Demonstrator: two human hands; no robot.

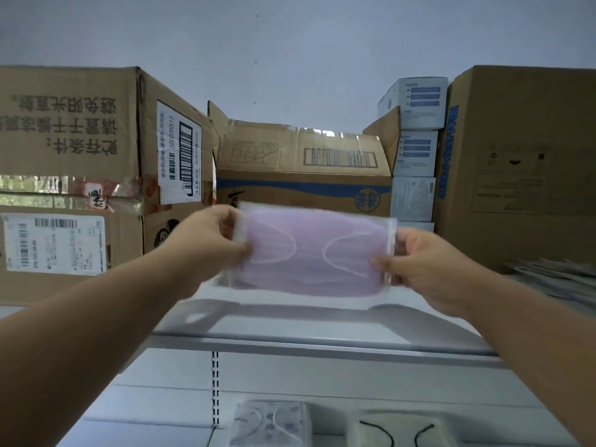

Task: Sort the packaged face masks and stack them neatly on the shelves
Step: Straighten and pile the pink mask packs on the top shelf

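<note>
Hands are sharing one load: the left hand (213, 240) is pinching the left short edge of a pink mask pack (314, 256), thumb on the near face and fingers curled behind, while the right hand (419, 264) is pinching the right short edge the same way. The pack is hanging between them, its long axis running straight from hand to hand and tipping slightly down toward the right, flat face turning toward the camera. Neither hand is nearer; both are reaching out about equally. Just below and beyond the hands the top shelf (322, 341) is lying bare, and that looks like the landing spot, so the pack probably needs lowering forward and flat. Behind the hands an open carton (303, 169) is standing. Far below the hands, on a lower shelf, a patterned pack (271, 424) and a white pack (400, 430) are lying side by side.
</note>
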